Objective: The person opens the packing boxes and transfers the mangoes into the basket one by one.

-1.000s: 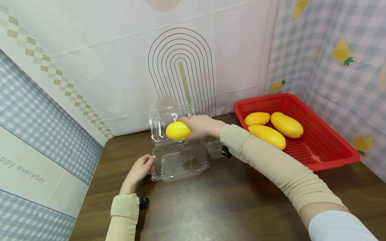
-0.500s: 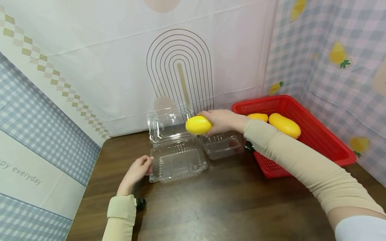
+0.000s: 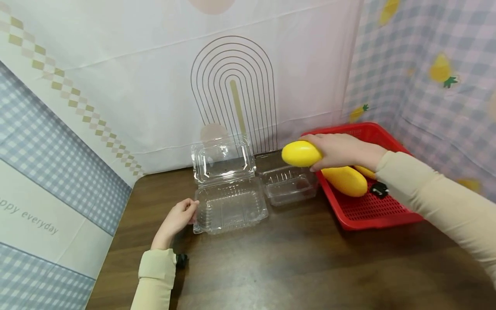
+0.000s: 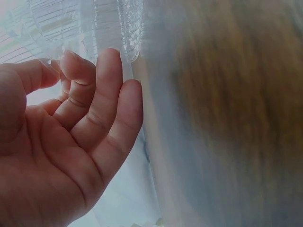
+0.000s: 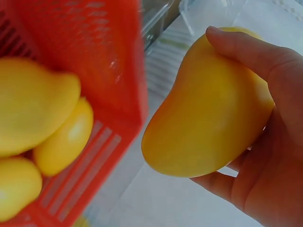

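In the head view my right hand point(image 3: 342, 150) grips a yellow mango point(image 3: 301, 153) in the air, beside the left rim of the red basket point(image 3: 336, 210). The right wrist view shows the thumb and fingers around this mango point(image 5: 208, 109). My left hand point(image 3: 178, 220) pinches the left edge of a clear plastic clamshell container point(image 3: 232, 209), whose lid point(image 3: 222, 161) stands raised against the backdrop. From the left wrist, the thumb and index finger meet at the container's clear edge point(image 4: 94, 28). Several more mangoes point(image 5: 33, 104) lie in the basket, partly hidden by the right arm in the head view.
Another clear plastic container point(image 3: 288, 186) stands between the clamshell and the basket. A patterned cloth backdrop point(image 3: 310, 64) rises behind and beside the dark wooden table point(image 3: 263, 262).
My right hand has carried the mango rightward, from above the clamshell, past the second container, to the basket's left side. The left hand has stayed at the clamshell's edge.
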Demonstrator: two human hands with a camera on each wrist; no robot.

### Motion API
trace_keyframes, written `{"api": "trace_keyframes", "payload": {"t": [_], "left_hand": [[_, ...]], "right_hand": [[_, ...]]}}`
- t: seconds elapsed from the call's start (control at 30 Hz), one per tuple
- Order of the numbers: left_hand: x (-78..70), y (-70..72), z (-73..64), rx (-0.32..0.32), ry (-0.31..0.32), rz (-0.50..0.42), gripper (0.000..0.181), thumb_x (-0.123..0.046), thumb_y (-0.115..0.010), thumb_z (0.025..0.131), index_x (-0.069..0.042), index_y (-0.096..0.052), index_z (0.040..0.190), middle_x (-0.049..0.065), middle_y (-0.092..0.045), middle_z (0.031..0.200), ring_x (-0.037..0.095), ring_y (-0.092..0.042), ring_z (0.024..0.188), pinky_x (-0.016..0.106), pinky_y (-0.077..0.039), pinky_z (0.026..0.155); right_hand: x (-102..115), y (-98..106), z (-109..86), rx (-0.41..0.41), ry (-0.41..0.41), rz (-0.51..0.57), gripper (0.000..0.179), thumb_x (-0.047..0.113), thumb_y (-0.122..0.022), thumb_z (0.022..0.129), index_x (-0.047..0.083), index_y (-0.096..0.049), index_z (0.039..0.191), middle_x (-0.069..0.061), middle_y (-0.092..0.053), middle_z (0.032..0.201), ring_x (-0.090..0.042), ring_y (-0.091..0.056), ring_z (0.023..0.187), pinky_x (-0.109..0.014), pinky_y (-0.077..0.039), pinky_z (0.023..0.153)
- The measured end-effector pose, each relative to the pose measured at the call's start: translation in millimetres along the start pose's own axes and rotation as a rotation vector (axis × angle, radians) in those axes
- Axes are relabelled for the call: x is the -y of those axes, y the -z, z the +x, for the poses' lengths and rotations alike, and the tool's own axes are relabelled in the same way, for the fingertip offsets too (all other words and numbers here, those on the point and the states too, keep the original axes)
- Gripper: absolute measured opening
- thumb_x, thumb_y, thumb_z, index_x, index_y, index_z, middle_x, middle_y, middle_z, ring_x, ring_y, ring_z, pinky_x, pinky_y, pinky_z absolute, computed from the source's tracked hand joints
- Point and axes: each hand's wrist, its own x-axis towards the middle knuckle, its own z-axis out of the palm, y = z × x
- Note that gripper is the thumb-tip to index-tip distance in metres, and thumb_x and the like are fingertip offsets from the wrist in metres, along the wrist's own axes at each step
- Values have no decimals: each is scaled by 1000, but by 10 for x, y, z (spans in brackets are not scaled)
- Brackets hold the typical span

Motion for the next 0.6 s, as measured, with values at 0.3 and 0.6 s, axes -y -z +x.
{"api": "trace_keyframes", "payload": {"t": [0.3, 0.6], "left_hand": [[19, 29, -8, -13, 15, -9, 34, -27, -50, 107, -2, -55, 84, 7, -58, 70, 24, -60, 67, 37, -56, 69], [22, 28, -6, -8, 16, 5, 33, -25, -50, 107, -2, -55, 84, 7, -58, 70, 20, -59, 65, 31, -54, 66]], "right_hand": [[-208, 159, -378, 19, -66, -89, 84, 40, -85, 78, 14, -45, 147, -14, -60, 132, -33, -60, 112, -58, -49, 87], [-328, 225, -552, 30, -123, -113, 87, 43, -85, 78, 10, -44, 147, -21, -57, 135, -33, -60, 110, -59, -52, 80]]}}
